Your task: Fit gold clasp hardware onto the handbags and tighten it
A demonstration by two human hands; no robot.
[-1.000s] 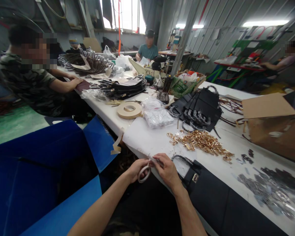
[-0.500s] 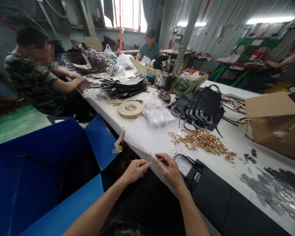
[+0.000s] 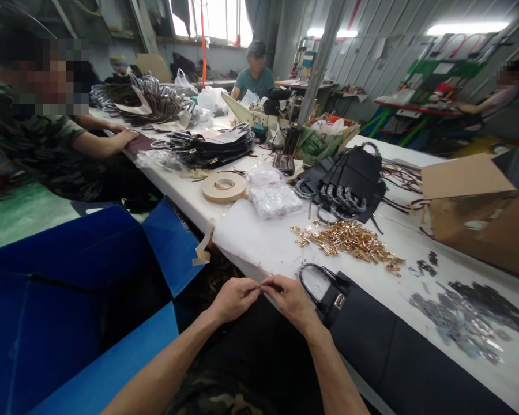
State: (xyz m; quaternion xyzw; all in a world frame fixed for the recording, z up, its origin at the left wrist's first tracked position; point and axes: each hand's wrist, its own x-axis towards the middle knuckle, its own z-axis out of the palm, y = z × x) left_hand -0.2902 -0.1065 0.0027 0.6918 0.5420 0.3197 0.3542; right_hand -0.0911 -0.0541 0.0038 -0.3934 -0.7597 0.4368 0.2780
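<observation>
My left hand (image 3: 236, 298) and my right hand (image 3: 288, 297) meet fingertip to fingertip at the near edge of the white table (image 3: 251, 233). Both are closed in a pinch, and whatever lies between the fingers is too small to name. Just right of my right hand lies a black bag piece (image 3: 383, 334) with a looped handle (image 3: 313, 271) and a gold clasp (image 3: 339, 301). Beyond it is a heap of gold metal fittings (image 3: 354, 241). Grey metal plates (image 3: 458, 317) are spread at the right.
A tape roll (image 3: 224, 187), a plastic bag (image 3: 272, 196) and black bag pieces (image 3: 350, 184) stand farther back. Open blue box (image 3: 160, 328) at left; cardboard box (image 3: 471, 219) at right. A person in camouflage (image 3: 34, 144) works at left; two others sit farther off.
My hands have come together, and the right fingers have closed to a pinch against the left. A small pale piece seen at my left fingertips is now hidden. The view has shifted slightly.
</observation>
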